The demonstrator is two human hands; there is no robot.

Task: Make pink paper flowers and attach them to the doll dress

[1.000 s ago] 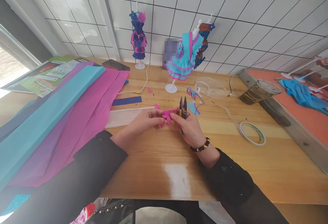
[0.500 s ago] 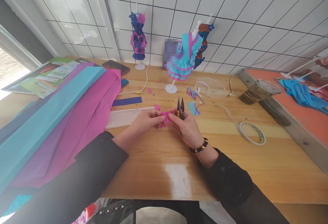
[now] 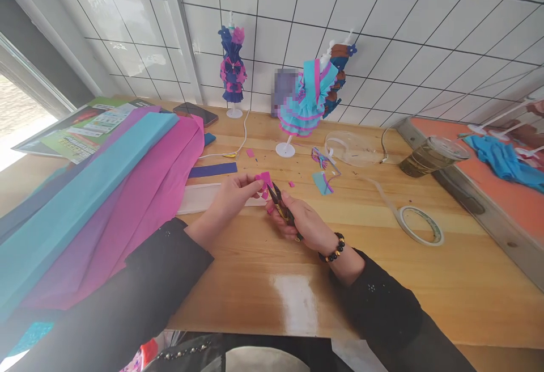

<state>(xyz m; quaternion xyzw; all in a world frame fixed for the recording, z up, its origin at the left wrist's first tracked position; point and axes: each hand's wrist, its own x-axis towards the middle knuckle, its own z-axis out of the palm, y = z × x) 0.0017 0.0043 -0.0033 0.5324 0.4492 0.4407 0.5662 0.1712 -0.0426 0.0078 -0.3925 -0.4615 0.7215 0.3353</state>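
Observation:
Between the thumb and fingers of my left hand (image 3: 236,195) is a small piece of pink crepe paper (image 3: 266,179). My right hand (image 3: 304,216) is closed around black thread snips (image 3: 283,207), whose blades point up and left at the pink paper's right edge. A further bit of pink shows by my right fingertips; I cannot tell if it is held. Just beyond the snips lies a small pink scrap (image 3: 291,184). Under my left hand runs a white strip (image 3: 199,199), and a dark blue paper strip (image 3: 212,170) lies behind it.
Crepe paper sheets (image 3: 140,173) cover the left side. Behind stand a small mannequin in a blue and pink dress (image 3: 233,71) and another in a turquoise dress (image 3: 304,105). A tape roll (image 3: 420,226) and a cup (image 3: 433,156) are on the right.
My hands have moved apart. The snips have swung from upright to pointing left, their tips now at the pink paper. A pink scrap now shows on the table.

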